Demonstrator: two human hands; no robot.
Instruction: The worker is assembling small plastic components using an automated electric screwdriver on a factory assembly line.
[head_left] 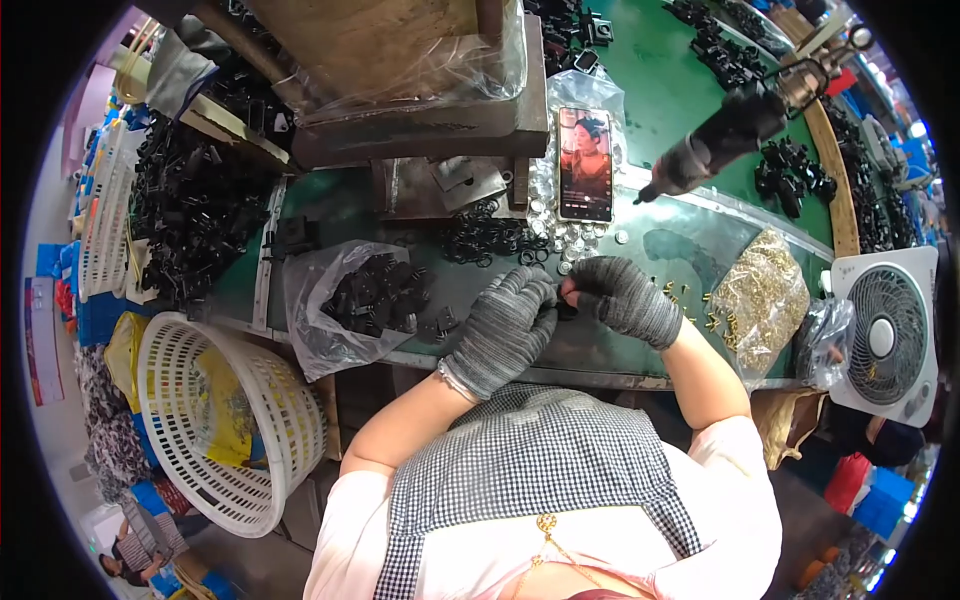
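My left hand [505, 330] and my right hand [628, 298], both in grey knit gloves, meet over the front of the green bench. Their fingers are closed around a small black part [567, 309], mostly covered by the gloves. Just beyond lie a pile of black rings [488, 235] and a scatter of small clear round pieces [573, 243]. Left of my left hand, a clear plastic bag [312, 300] spills small black pieces [375, 295]. Loose brass screws [680, 297] lie close to my right wrist, beside a bag of brass screws [763, 295].
A phone [585, 165] stands behind the round pieces. From the upper right hangs a dark power screwdriver [705, 145]. A heavy metal block [420, 130] rises at the back. At left is a white basket [275, 430]; at right, a white fan [885, 335]. Black parts [200, 215] are heaped far left.
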